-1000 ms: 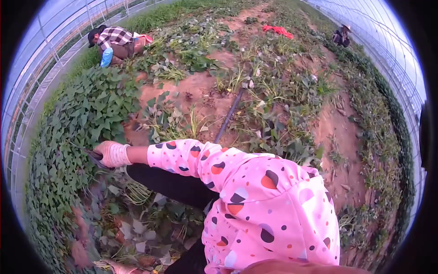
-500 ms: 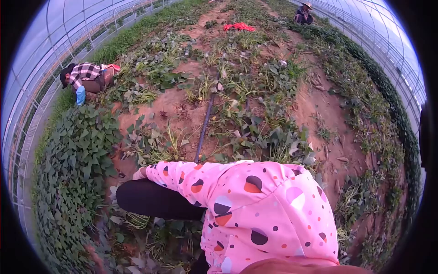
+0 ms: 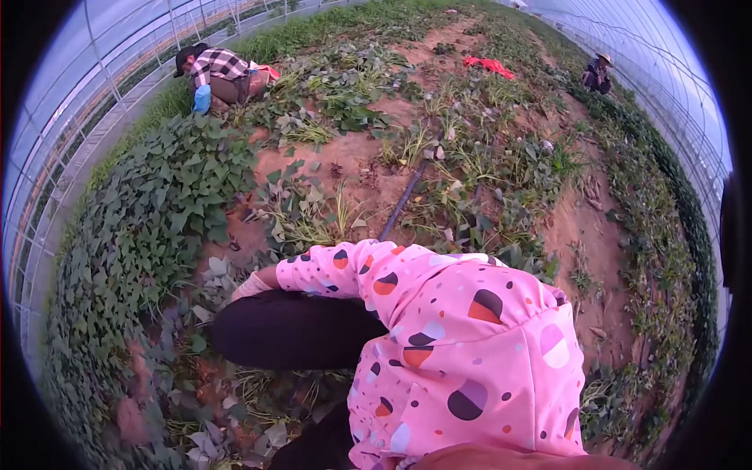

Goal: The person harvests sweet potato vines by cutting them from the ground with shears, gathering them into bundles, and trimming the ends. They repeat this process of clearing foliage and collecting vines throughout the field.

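Note:
My right hand reaches past my dark-trousered knee on the left, low to the ground. A pale glove or cuff shows at its wrist, and the knee hides its fingers. Wilted grey-green leaves and cut vines lie right beside the hand. Its sleeve is pink with coloured spots. My left hand is out of view, covered by my jacket.
Dense leafy vines grow on the left. A black hose runs along the bed. Ahead lies red cloth. One person crouches far left, another far right. Metal hoop frames line the sides.
The view has turned left, so the field and both people appear farther right. My right hand stays beside the knee, and its pale wrist shows a little more.

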The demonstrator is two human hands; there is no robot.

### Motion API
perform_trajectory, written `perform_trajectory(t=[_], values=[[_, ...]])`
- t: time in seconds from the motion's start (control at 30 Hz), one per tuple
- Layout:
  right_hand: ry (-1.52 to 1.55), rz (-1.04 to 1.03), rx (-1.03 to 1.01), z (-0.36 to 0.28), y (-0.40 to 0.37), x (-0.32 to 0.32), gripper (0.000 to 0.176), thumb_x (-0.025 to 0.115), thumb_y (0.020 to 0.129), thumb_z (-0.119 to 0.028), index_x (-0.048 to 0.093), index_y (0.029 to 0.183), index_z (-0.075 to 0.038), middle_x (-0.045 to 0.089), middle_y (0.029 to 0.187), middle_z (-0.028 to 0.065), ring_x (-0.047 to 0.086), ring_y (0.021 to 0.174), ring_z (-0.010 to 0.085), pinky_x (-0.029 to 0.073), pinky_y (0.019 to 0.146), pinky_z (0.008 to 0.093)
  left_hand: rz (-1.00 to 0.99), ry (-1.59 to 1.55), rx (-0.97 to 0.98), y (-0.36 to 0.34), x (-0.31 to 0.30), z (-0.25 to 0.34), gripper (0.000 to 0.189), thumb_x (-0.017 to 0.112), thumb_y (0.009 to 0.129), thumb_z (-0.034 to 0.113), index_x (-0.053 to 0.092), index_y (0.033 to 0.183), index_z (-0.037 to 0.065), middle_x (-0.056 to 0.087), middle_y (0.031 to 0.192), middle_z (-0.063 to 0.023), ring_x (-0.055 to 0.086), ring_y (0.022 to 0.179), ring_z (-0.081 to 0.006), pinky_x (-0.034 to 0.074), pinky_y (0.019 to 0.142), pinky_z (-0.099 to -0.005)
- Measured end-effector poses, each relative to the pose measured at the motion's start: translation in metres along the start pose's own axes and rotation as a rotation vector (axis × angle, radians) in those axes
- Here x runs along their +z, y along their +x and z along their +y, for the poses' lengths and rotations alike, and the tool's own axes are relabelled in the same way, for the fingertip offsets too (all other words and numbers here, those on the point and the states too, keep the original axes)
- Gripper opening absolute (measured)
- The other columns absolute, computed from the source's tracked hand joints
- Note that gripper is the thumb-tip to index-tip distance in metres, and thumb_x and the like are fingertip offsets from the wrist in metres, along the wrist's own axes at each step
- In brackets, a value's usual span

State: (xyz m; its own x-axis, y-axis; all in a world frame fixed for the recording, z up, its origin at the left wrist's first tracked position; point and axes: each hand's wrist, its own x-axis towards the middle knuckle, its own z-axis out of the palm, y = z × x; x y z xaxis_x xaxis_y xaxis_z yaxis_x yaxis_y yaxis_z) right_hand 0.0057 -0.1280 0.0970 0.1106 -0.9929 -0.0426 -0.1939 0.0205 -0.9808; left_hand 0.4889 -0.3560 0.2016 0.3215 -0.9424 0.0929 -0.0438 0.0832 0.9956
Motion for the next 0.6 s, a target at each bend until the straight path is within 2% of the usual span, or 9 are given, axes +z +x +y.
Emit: perform_trajectory(t=[0.07, 0.13, 0.17, 0.2, 0.23, 0.27, 0.37, 0.47, 0.6], values=[[0.073, -0.074, -0.159, 0.002, 0.011, 0.02, 0.022, 0.06, 0.084, -0.015, 0.064, 0.1, -0.001, 0.065, 0.091, 0.005, 0.059, 0.081, 0.0146, 0.046, 0.076, 0.0348, 0.078, -0.185, -0.224, 0.052, -0.014, -0.024, 0.05, 0.062, 0.082, 0.038, 0.061, 0.114, -0.001, 0.061, 0.112, -0.0177, 0.061, 0.1, -0.0249, 0.047, 0.093, -0.0396], [0.121, -0.142, -0.318, -0.014, 0.009, 0.041, 0.016, 0.06, 0.085, -0.014, 0.062, 0.096, -0.003, 0.063, 0.08, 0.0022, 0.055, 0.072, 0.011, 0.047, 0.069, 0.0313, 0.2, 0.007, -0.265, -0.056, -0.009, 0.067, 0.051, 0.066, 0.079, 0.041, 0.065, 0.1, -0.006, 0.066, 0.094, -0.0141, 0.061, 0.079, -0.0218, 0.05, 0.076, -0.0354], [-0.133, -0.13, -0.058, -0.094, -0.022, 0.059, 0.018, 0.059, 0.086, -0.015, 0.058, 0.099, -0.002, 0.062, 0.075, 0.0037, 0.058, 0.07, 0.0135, 0.048, 0.069, 0.0287, 0.173, 0.113, -0.132, -0.036, -0.023, 0.045, 0.048, 0.064, 0.079, 0.047, 0.065, 0.084, -0.001, 0.064, 0.089, -0.0126, 0.055, 0.074, -0.0223, 0.047, 0.073, -0.037], [-0.019, -0.173, -0.042, -0.098, -0.015, 0.053, 0.019, 0.059, 0.086, -0.015, 0.058, 0.099, -0.002, 0.062, 0.076, 0.0043, 0.058, 0.071, 0.0138, 0.048, 0.069, 0.0288, 0.275, -0.022, -0.042, -0.02, -0.027, 0.031, 0.054, 0.068, 0.073, 0.051, 0.064, 0.082, -0.002, 0.063, 0.082, -0.0127, 0.055, 0.07, -0.0218, 0.047, 0.071, -0.0372], [0.096, -0.216, -0.035, -0.09, 0.005, 0.062, 0.019, 0.059, 0.086, -0.016, 0.058, 0.099, -0.002, 0.062, 0.076, 0.0048, 0.058, 0.071, 0.014, 0.048, 0.07, 0.0288, 0.454, 0.149, -0.217, -0.031, -0.029, 0.053, 0.059, 0.072, 0.068, 0.054, 0.065, 0.083, -0.003, 0.063, 0.078, -0.013, 0.054, 0.068, -0.0228, 0.047, 0.071, -0.0381], [0.177, -0.248, 0.0, -0.089, 0.022, 0.07, 0.02, 0.058, 0.086, -0.016, 0.058, 0.1, -0.001, 0.063, 0.077, 0.0053, 0.059, 0.072, 0.0143, 0.048, 0.071, 0.0289, 0.433, 0.228, -0.117, -0.026, -0.034, 0.052, 0.072, 0.065, 0.072, 0.056, 0.061, 0.105, -0.008, 0.064, 0.099, -0.0224, 0.06, 0.079, -0.0307, 0.046, 0.078, -0.042], [0.288, -0.219, 0.097, -0.085, 0.059, 0.071, 0.021, 0.058, 0.087, -0.016, 0.057, 0.101, 0.0, 0.064, 0.078, 0.007, 0.06, 0.075, 0.0151, 0.049, 0.073, 0.029, 0.563, 0.412, 0.138, -0.046, -0.04, 0.067, 0.062, 0.064, 0.076, 0.042, 0.058, 0.107, -0.011, 0.064, 0.096, -0.0221, 0.06, 0.081, -0.0279, 0.046, 0.079, -0.0375], [0.313, -0.131, 0.137, -0.073, 0.085, 0.064, 0.023, 0.058, 0.087, -0.016, 0.057, 0.102, 0.001, 0.065, 0.079, 0.0086, 0.061, 0.077, 0.0158, 0.049, 0.075, 0.0292, 0.412, 0.084, 0.27, -0.033, -0.052, 0.053, 0.033, 0.047, 0.089, 0.004, 0.05, 0.116, -0.014, 0.059, 0.107, -0.0167, 0.053, 0.095, -0.0202, 0.046, 0.083, -0.0352], [0.191, -0.113, 0.187, -0.055, 0.121, 0.081, 0.024, 0.058, 0.087, -0.021, 0.056, 0.1, 0.0, 0.064, 0.079, 0.008, 0.063, 0.076, 0.0169, 0.051, 0.069, 0.0293, 0.417, 0.21, 0.238, -0.023, -0.068, 0.039, 0.039, 0.057, 0.086, 0.016, 0.054, 0.112, -0.012, 0.063, 0.107, -0.0166, 0.056, 0.094, -0.0199, 0.045, 0.084, -0.0341]])
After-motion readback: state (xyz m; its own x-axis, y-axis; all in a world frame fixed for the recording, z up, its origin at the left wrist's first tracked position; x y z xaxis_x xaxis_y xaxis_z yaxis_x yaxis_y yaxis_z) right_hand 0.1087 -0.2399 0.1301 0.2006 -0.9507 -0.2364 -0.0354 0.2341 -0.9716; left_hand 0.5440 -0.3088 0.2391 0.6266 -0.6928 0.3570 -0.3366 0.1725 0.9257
